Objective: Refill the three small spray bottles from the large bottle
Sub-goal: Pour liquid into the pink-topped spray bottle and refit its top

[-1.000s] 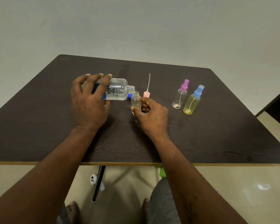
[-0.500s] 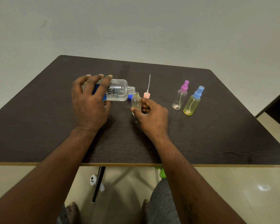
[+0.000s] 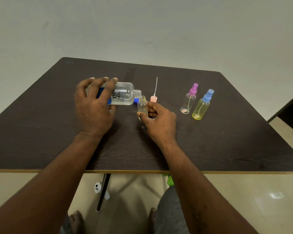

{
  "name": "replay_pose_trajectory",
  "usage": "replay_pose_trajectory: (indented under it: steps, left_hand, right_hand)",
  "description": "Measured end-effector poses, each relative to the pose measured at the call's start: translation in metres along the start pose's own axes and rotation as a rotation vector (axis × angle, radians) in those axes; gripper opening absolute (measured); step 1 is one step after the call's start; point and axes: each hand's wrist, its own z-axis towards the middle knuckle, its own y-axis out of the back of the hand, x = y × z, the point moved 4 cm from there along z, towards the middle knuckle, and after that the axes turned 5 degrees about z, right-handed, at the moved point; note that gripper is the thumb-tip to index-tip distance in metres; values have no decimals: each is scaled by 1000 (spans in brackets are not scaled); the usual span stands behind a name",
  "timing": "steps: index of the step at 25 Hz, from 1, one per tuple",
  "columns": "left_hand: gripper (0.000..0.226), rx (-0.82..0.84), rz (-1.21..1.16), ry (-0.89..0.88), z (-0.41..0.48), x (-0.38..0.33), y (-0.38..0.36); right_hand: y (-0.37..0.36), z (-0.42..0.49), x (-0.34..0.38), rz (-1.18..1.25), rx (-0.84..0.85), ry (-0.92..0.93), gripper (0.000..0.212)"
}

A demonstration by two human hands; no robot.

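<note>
My left hand (image 3: 93, 107) grips the large clear bottle (image 3: 123, 95), which is tipped on its side with its uncapped neck pointing right, just over the mouth of a small open bottle (image 3: 142, 106). My right hand (image 3: 159, 120) pinches that small bottle upright on the table. Its pink spray head (image 3: 154, 98) with a long dip tube lies on the table just behind. Two capped spray bottles stand to the right: a clear one with a purple cap (image 3: 189, 100) and a yellow one with a blue cap (image 3: 202, 105).
A blue cap (image 3: 136, 100) lies on the dark wooden table (image 3: 227, 141) under the large bottle's neck. A pale wall is behind. The table's near edge runs across the view above my knees and the tiled floor.
The large bottle's neck has come slightly closer to the small bottle's mouth. The hands have barely moved otherwise.
</note>
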Motion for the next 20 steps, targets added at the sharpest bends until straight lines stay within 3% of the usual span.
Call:
replay_pose_trajectory:
  steps: [20]
  left_hand:
    - [66,-7,-11,-2,0,1,-1]
  right_hand:
    - [0,0,1,4,0,12,41]
